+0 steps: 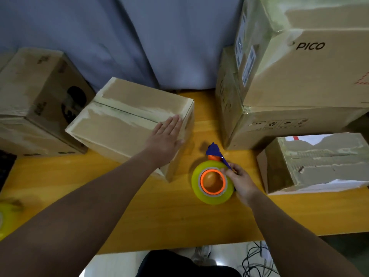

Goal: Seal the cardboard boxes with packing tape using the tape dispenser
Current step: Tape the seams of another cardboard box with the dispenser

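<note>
At centre frame, the left hand (166,134) lies flat, fingers (173,122) straight, on the cardboard box (119,124); just lower right, at the bench (139,216), the right hand (240,178) grips the tape dispenser (212,182).

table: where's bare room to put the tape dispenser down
Widest bare wood on the table lies along the near edge, between the yellow roll and the tape dispenser. A smaller strip fronts the small box. The back is crowded: only a narrow gap between the middle box and the stacked boxes.
</note>
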